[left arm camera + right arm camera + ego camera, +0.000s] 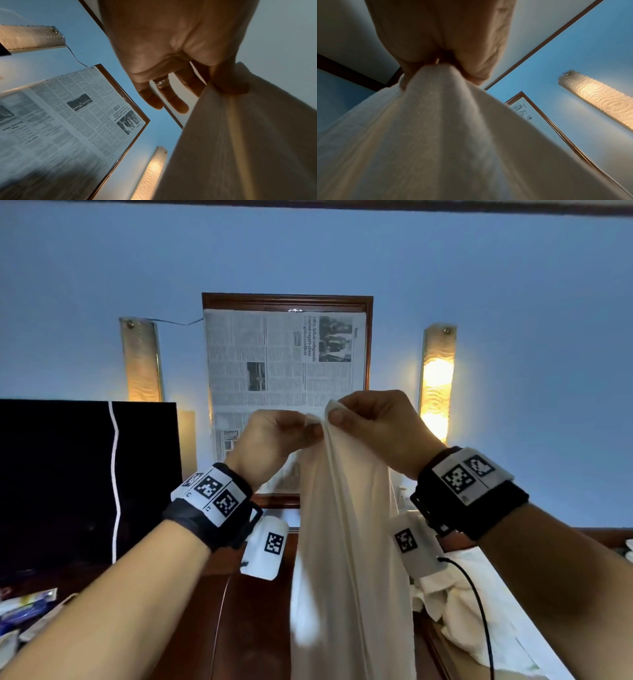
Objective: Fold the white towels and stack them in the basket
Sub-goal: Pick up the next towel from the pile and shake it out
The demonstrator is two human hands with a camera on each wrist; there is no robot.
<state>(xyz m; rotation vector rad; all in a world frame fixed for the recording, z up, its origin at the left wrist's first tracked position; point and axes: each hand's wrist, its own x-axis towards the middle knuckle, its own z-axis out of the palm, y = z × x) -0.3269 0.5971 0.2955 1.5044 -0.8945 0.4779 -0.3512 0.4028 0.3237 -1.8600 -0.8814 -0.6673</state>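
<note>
1. Both hands raised in front of a blue wall, pinching the top edge of a white towel (pixel 346 542), which hangs straight down btwn the forearms in long soft folds

2. Left hand (pixel 270 440): thumb and forefinger nipped on the towel's top edge; from the left wrist view the other fingers (pixel 176 100) hang loose and nearly straight, a ring on one, touching nothing

3. Right hand (pixel 380 422): fingers curled over, thumb pressed against the towel's top corner, which pokes up just above the grip; right wrist view shows cloth bunched into the closed fist, fanning wide below

4. The two hands sit just beside each other, w/ knuckles nearly touching at the pinch point

5. More white towels (pixel 479 611) lie crumpled low on the right, on a dark reddish wood surface (pixel 253 628); basket can't be made out in any view

6. Behind the hands: a wood-framed panel covered w/ newspaper (pixel 284 361), its lower part blocked by hands and towel. A lit wall lamp (pixel 436 381) w/ rippled glass at right, a dimmer matching lamp (pixel 142 361) at left

7. Black screen (pixel 68 481) at far left, a thin white cord running down it

8. Black wrist straps w/ square-coded white tags on both wrists; towel cloth looks matte, lightly napped
</note>
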